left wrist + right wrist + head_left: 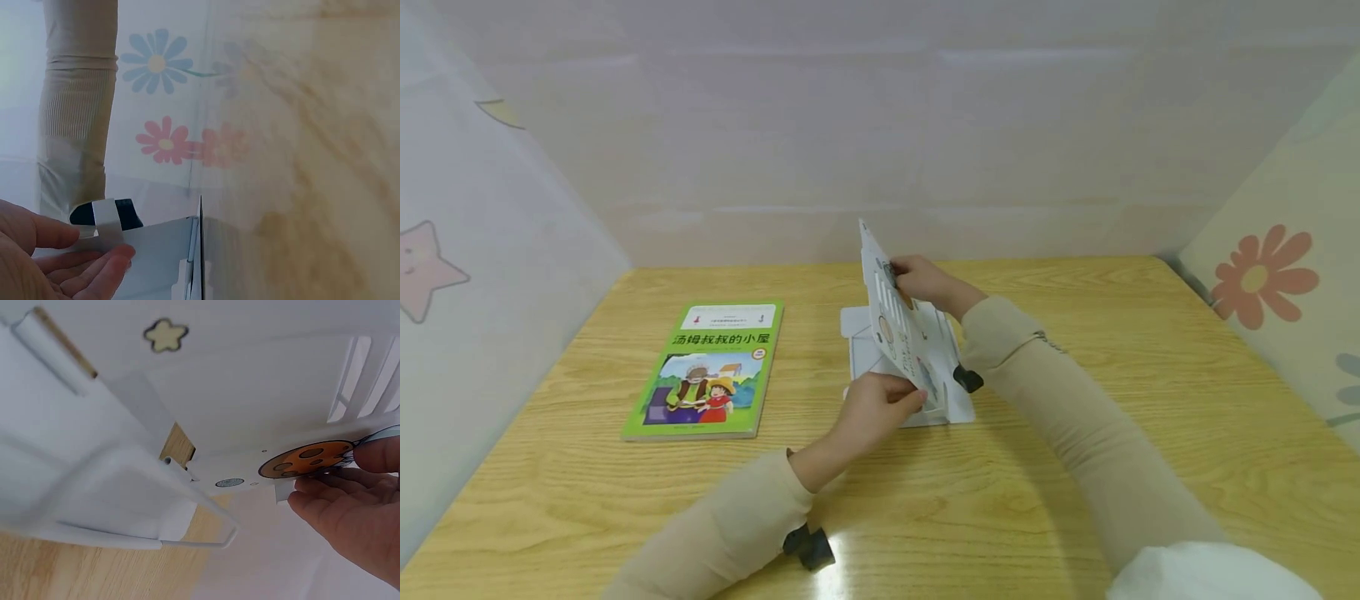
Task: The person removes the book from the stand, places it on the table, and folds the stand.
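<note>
- Gripping the near end of the white printed panel (891, 321): left hand (868, 417), with the panel pinched between thumb and fingers.
- Right hand (922, 279): grasps the panel toward its far end, beside an orange spotted disc (306, 459) printed on it.
- Panel: raised and tilted above the white base (865, 354); carries slots and cartoon prints.
- Base: rests on the wooden table (1037, 483), about midway between the left and right edges.
- Wire bracket (194, 545): thin and white, beneath the panel.
- Book (707, 371): green, lying cover up, apart from the base, toward the table's left edge.
- Red flower (1262, 275): on the wall beyond the right edge.
</note>
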Demonstrator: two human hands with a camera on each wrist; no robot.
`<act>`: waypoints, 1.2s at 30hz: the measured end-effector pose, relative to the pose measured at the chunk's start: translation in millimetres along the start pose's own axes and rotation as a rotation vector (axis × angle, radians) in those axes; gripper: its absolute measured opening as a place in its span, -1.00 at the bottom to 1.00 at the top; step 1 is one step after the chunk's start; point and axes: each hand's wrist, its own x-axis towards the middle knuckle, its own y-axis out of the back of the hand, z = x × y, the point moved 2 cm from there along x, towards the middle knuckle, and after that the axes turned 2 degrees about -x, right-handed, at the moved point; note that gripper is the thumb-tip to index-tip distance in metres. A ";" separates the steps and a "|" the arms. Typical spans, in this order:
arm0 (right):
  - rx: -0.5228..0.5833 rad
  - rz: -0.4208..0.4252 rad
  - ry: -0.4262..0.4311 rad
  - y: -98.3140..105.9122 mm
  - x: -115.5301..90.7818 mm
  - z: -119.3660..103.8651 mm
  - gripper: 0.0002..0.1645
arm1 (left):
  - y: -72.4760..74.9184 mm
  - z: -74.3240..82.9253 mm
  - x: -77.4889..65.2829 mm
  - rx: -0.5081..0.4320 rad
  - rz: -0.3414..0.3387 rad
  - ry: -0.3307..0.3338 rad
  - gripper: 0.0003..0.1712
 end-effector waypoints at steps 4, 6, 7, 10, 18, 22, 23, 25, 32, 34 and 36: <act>0.008 -0.008 0.001 -2.1 1.3 -0.6 -0.40 | -4.4 0.7 -0.3 -0.014 0.023 -0.041 -0.81; 0.002 -0.011 -0.001 -2.5 2.2 -0.3 -0.40 | -6.2 1.3 -0.1 -0.016 0.036 -0.058 -0.81; -0.002 -0.013 0.000 -2.6 3.0 -0.3 -0.40 | -7.1 1.3 0.1 -0.016 0.043 -0.064 -0.81; -0.013 -0.018 0.006 -3.3 5.2 -0.9 -0.39 | -9.2 1.5 0.8 -0.012 0.065 -0.077 -0.81; -0.020 -0.045 0.043 -4.5 5.3 -2.6 -0.40 | -16.6 1.4 2.2 -0.016 0.094 -0.096 -0.82; -0.042 -0.068 0.059 -4.2 4.2 -2.3 -0.41 | -20.4 1.9 2.3 -0.030 0.108 -0.090 -0.82; -0.046 -0.072 0.063 -4.0 4.1 -2.3 -0.42 | -21.4 2.0 2.5 -0.034 0.112 -0.092 -0.82; -0.052 -0.082 0.075 -3.6 3.9 -2.4 -0.42 | -23.3 2.2 2.7 -0.039 0.122 -0.094 -0.82; -0.056 -0.110 0.129 -3.1 3.8 -4.4 -0.48 | -27.8 2.8 3.9 -0.039 0.131 -0.101 -0.80; -0.061 -0.121 0.133 -3.1 4.1 -4.2 -0.47 | -28.4 2.8 4.4 -0.039 0.129 -0.104 -0.79; -0.065 -0.127 0.134 -2.7 4.7 -3.4 -0.48 | -29.1 2.7 4.7 -0.044 0.124 -0.100 -0.79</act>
